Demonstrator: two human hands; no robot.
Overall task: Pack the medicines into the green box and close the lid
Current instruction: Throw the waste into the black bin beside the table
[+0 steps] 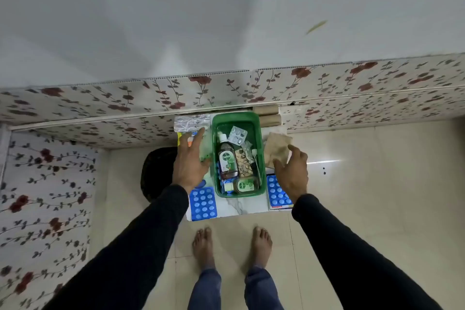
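The green box (259, 138) stands open on a small marble-topped table (247, 205). Inside lie a large Dettol bottle (227, 158), a small Dettol bottle (242, 185), a silver blister strip (237, 134) and other packets. My left hand (190, 162) hovers left of the box with fingers spread, over a clear lid (205, 145) and near a silver strip pack (192, 122). My right hand (292, 175) is open to the right of the box, next to a brown paper packet (275, 147). Blue blister sheets lie at front left (202, 204) and front right (275, 190).
A floral-papered wall ledge (226, 93) runs behind the table. Cardboard rolls (269, 117) lie behind the box. A dark round object (157, 171) sits on the floor left of the table. My bare feet (232, 246) stand on pale tiles in front.
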